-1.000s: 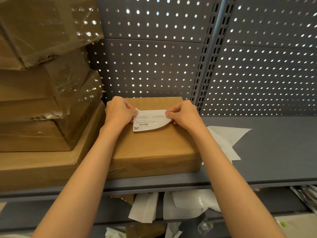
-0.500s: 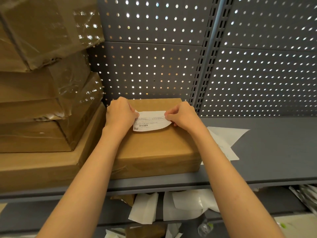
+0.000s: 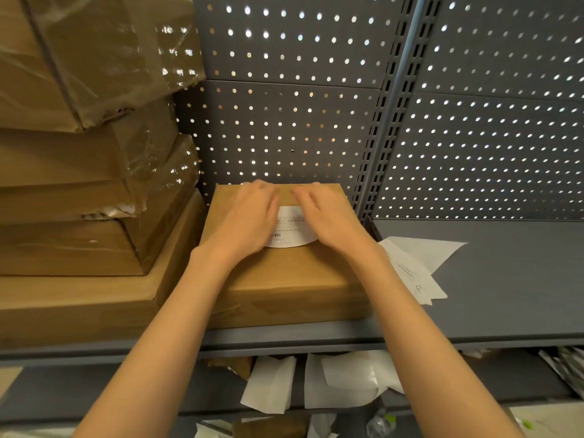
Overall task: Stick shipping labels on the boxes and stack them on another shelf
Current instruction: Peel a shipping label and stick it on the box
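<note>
Fingertips of both hands smeared by motion blur, so exact finger contact hard to read. Most of the shipping label (image 3: 292, 228) hidden under the two palms; only a middle strip and a rounded near edge showing, with a small barcode and lines of print too small to read.

Label lying flat on top of the brown box (image 3: 284, 279), toward its far half. Left hand (image 3: 245, 221) flat over the label's left end, fingers straight and close together, reaching to the box's far edge. Right hand (image 3: 328, 219) flat over the right end, fingers straight and slightly spread, pointing the same way. Nothing pinched by either hand; palms down on label and cardboard.

Box resting on the grey shelf (image 3: 505, 286), its left side hard against a stack of larger wrapped boxes (image 3: 79, 191) that runs out of frame at top and left. Right of the box, loose white sheets (image 3: 420, 263) lying on the shelf, just beside the right forearm and partly tucked behind it. Behind the box, perforated grey back panel (image 3: 284, 121) with light dotting through the holes, and a slotted upright (image 3: 392, 121) rising from near the box's far right corner. Below the shelf edge, more crumpled white paper (image 3: 341, 377) on the lower level, partly masked by both forearms.
</note>
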`<action>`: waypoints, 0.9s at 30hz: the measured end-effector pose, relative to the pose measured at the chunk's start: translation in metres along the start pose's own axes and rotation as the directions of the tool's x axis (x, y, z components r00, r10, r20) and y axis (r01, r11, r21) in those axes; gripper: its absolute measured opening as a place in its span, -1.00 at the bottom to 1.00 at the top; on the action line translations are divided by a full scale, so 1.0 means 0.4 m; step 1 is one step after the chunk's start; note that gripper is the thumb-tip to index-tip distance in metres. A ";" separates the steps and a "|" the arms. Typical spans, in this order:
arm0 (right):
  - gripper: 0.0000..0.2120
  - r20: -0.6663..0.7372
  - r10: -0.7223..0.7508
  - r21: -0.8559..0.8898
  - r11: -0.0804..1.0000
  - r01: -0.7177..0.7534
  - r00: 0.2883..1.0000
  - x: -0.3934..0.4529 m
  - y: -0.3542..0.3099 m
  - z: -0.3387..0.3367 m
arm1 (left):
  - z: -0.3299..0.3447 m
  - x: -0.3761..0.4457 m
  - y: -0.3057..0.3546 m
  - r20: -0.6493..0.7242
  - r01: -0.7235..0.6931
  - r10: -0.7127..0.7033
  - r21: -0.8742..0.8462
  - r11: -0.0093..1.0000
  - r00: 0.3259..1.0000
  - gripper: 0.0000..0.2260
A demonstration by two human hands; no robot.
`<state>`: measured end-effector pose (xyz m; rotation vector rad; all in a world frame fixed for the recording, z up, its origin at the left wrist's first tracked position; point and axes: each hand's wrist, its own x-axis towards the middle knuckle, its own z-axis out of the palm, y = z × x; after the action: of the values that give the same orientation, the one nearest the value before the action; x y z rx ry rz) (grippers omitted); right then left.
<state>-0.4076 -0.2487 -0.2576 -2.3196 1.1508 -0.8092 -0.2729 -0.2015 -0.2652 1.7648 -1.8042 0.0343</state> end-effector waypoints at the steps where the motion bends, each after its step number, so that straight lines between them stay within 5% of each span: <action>1: -0.67 0.041 -0.042 0.004 0.999 0.042 0.998 -0.004 -0.012 0.007 | 0.006 -0.003 0.006 0.044 -0.047 0.050 -0.063 0.997 0.998 -0.70; 9: -0.58 0.286 0.007 -0.293 0.953 0.081 0.958 -0.034 -0.009 0.056 | 0.028 -0.029 -0.002 0.400 0.056 -0.073 0.054 0.997 0.914 -0.57; 22: -0.52 0.213 0.212 -0.420 0.901 -0.107 0.954 -0.053 0.062 -0.014 | 0.007 -0.052 -0.061 0.314 0.144 -0.207 0.212 0.966 0.927 -0.57; 27: -0.51 0.204 0.162 -0.373 0.925 -0.077 0.965 -0.061 0.045 -0.014 | -0.012 -0.068 -0.044 0.232 0.126 -0.176 0.215 0.968 0.957 -0.56</action>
<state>-0.4336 -0.2398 -0.2717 -2.5177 1.4140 -0.2844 -0.2570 -0.1772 -0.2797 2.1274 -1.8860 -0.0758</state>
